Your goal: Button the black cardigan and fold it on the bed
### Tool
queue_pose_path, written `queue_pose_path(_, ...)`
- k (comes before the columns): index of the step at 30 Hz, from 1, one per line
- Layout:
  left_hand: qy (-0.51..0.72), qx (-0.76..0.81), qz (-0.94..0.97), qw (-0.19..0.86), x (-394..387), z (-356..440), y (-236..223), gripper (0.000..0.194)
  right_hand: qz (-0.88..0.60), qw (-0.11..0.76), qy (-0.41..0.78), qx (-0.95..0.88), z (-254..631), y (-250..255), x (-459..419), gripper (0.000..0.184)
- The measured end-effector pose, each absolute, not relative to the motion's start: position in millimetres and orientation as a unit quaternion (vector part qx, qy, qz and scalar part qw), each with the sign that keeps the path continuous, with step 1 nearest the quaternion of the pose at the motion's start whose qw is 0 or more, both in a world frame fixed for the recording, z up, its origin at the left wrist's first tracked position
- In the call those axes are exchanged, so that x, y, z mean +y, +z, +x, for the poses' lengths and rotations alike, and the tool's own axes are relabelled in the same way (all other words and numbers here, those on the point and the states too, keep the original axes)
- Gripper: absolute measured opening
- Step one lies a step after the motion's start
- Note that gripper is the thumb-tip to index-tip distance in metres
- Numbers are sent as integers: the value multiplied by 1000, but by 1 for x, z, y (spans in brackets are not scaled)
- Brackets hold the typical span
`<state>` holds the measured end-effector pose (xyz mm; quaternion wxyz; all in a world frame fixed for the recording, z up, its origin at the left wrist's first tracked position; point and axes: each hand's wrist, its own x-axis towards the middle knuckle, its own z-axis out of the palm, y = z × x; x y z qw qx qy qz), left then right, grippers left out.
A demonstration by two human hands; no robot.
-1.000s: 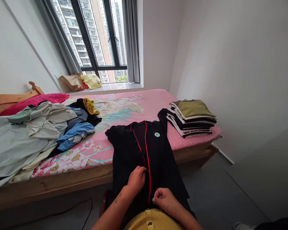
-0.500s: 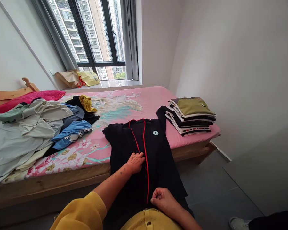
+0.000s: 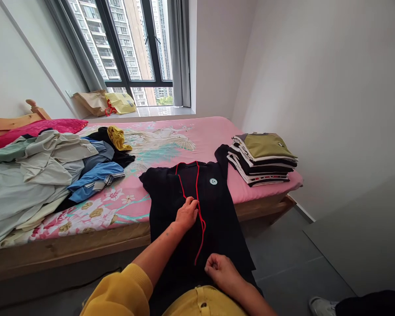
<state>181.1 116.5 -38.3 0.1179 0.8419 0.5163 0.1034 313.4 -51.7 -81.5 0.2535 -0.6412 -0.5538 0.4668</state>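
Well, left fingers [image 3: 190, 203] on black cardigan [image 3: 219, 215].

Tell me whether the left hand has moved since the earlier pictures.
Yes. Judged against the bed, the left hand has moved forward along the black garment, toward its collar.

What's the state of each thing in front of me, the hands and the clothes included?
Black garment: spread out, overhanging the bed
Red trim: wavy below the left hand
Left hand: fingers pinching the garment's front edge
Right hand: curled; grip unclear
Clothes heap: loose, rumpled
Clothes stack: folded, piled
Curtains: drawn aside
Window: appears shut
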Motion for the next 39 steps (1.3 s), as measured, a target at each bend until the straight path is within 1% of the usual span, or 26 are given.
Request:
queue_pose_path(2,175,538,807,172,94,178,-47,25,-645,285,459,-541,317,-82,-45,12)
queue_pose_path(4,227,558,751,269,69,175,-60,23,-644,319,455,-525,321,-81,-34,17)
queue_pose_path(5,233,564,727,316,57,173,-67,23,-646,328,450,-522,322,-79,-27,19)
queue_pose_path(7,214,561,707,374,36,170,-78,27,-666,325,414,-528,321,-73,-13,22)
queue_pose_path(8,203,558,703,392,28,169,-82,28,-686,309,386,-535,320,-69,-6,25)
queue_pose_path(10,194,553,700,408,18,168,-85,26,-728,244,330,-549,316,-61,5,34)
queue_pose_path(12,201,562,698,396,15,169,-83,21,-750,171,290,-569,311,-57,12,42)
queue_pose_path(13,207,569,697,385,15,169,-81,20,-752,141,276,-582,309,-56,15,43)
queue_pose_path(15,207,576,693,381,16,170,-79,20,-748,105,252,-606,306,-58,17,37)
queue_pose_path(17,196,579,682,402,18,170,-79,24,-745,91,241,-615,305,-62,18,24)
queue_pose_path(19,189,581,673,417,22,170,-81,31,-739,103,245,-619,305,-66,19,15)
queue_pose_path(21,167,578,684,413,28,169,-81,34,-728,140,258,-619,303,-68,18,12)
queue_pose_path(25,98,573,717,385,42,171,-75,22,-709,212,302,-601,296,-73,15,9)
queue_pose_path(30,99,585,722,356,48,175,-75,13,-715,257,315,-569,292,-89,10,6)
queue_pose_path(33,124,587,713,363,46,171,-82,14,-713,273,316,-564,291,-98,11,6)
queue_pose_path(39,226,564,672,423,41,159,-92,13,-699,308,325,-559,290,-99,11,9)
